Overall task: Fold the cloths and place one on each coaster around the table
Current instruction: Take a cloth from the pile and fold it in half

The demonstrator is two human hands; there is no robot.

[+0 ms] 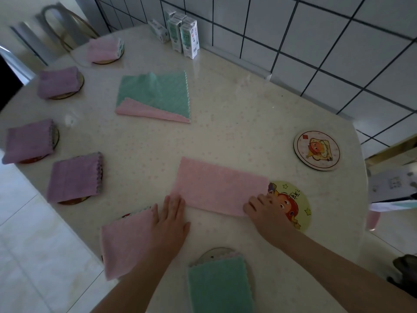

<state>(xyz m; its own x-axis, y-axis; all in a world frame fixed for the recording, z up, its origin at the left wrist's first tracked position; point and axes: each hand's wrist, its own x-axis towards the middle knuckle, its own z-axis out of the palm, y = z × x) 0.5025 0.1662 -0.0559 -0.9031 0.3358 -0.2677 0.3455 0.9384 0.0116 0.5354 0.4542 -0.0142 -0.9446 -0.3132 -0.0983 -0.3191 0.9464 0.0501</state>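
Room: open table (pixel 225 136) beyond pink cloth (pixel 218 186).
Left hand (pixel 170 219): flat, fingers straight, at its left end.
Right hand (pixel 267 208): seemingly pinches its right corner.

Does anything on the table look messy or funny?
Nothing looks spilled or torn. The green cloth in the middle has a puffed-up wrinkle near its far edge, so it does not lie flat. By the wall, one carton seems to lie on its side next to the upright cartons.
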